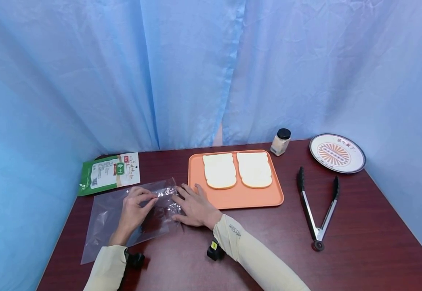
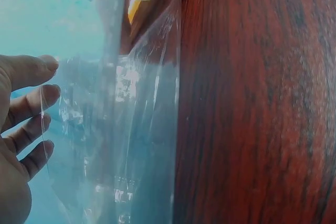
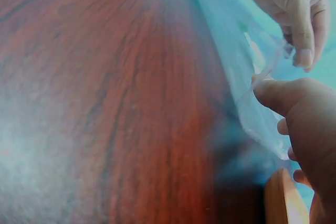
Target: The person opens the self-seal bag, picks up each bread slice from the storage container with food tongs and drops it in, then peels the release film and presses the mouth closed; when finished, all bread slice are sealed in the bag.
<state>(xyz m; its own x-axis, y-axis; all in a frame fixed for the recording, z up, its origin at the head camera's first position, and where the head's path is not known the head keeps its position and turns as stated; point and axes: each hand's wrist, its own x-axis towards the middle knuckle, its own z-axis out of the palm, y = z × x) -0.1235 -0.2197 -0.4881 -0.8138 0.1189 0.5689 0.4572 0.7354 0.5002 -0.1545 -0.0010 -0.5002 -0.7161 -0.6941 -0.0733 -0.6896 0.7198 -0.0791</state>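
A clear plastic bag lies on the left part of the dark wooden table, wrinkled and shiny near its right end. At that end, the left hand pinches the film with bent thumb and index finger. In the right wrist view the film rises to a peak at the left fingertips. The right hand rests palm down with spread fingers over the bag's right edge, beside the tray. Its thumb touches the film. The left wrist view shows the upright film close up, the left fingers along its edge.
Behind the bag lies a green and white packet. An orange tray holds two bread slices. Farther right are a black-lidded jar, spread tongs and a patterned plate. Blue curtains surround the table.
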